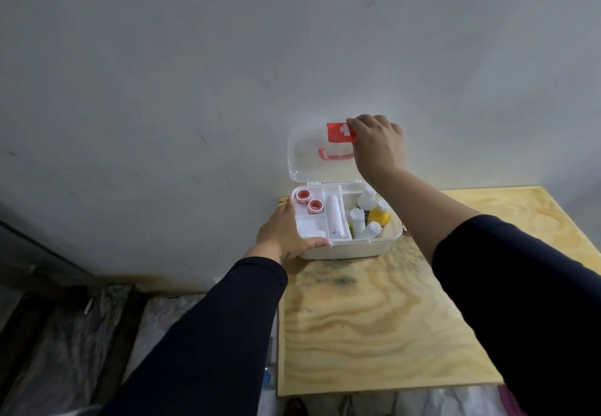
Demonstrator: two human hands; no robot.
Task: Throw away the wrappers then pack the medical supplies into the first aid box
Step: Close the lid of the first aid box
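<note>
With the supplies packed below your grips, your right hand (pixel 377 145) grasped the raised lid (pixel 309 152) while your left hand (pixel 286 233) gripped the first aid box (pixel 357 248); only closing seemed left.

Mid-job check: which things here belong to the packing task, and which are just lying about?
Job:
- first aid box, lid up
- tape rolls
- white tube
- bottles
- left hand on the box
- right hand at the red latch

Lying about:
- plastic sheeting on the floor
- plywood table
</note>
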